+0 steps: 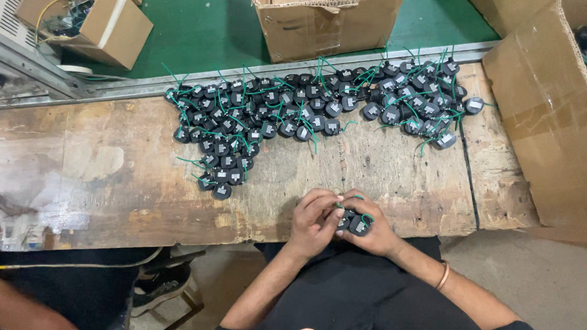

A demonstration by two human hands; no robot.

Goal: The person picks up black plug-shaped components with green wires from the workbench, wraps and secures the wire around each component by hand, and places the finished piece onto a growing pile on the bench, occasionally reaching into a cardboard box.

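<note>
At the near edge of the wooden bench (386, 169), both hands meet over a few small black round parts (355, 222) with green wires. Left hand (314, 220) curls its fingers onto them from one side; right hand (374, 229) cups and grips them from the other. Beyond, a wide heap of the same parts (296, 112) lies along the far edge, near cardboard boxes (326, 18).

Open brown cardboard box (323, 18) at top centre, on the green floor beyond the bench. Second open brown carton (99, 8) at top left, holding cables. Large brown carton (550, 110) along the right edge. Small pale labels (360, 225) on the round black parts
</note>
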